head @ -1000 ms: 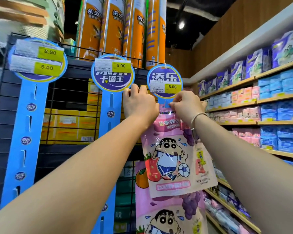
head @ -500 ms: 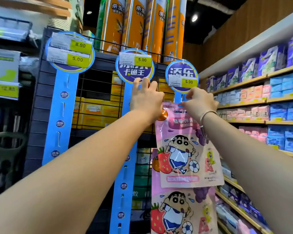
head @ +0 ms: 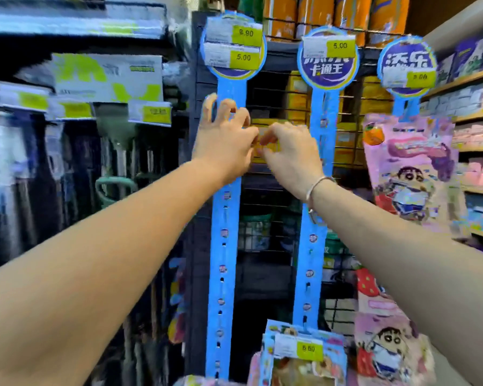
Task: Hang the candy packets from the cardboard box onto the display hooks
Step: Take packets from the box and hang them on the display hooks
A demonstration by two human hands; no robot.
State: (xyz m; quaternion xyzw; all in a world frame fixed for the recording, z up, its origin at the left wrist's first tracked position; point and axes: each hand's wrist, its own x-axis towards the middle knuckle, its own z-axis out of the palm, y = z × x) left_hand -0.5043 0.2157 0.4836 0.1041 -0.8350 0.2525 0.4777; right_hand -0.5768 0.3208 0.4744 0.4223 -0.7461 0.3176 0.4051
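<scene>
A pink cartoon candy packet (head: 410, 174) hangs at the top of the right blue display strip (head: 406, 107), and neither hand touches it. Another pink packet (head: 388, 352) hangs lower on the same strip. My left hand (head: 223, 135) is raised with spread, loosely bent fingers in front of the left blue strip (head: 226, 246). My right hand (head: 290, 154), with a bracelet on its wrist, sits just right of it with loosely curled fingers, between the left and middle strips (head: 313, 246). Neither hand holds anything. The picture is motion-blurred. The cardboard box is out of view.
Other packets with a yellow price tag (head: 304, 355) hang low on the middle strip. Behind the strips is a dark wire rack (head: 265, 235) with yellow boxes. Dark hanging goods (head: 67, 176) fill the left, and shelves of blue and pink packs (head: 480, 129) run along the right.
Both hands have let go of the pink packet, which now hangs on the right strip. They have moved left to the left and middle strips, and the view has swung left.
</scene>
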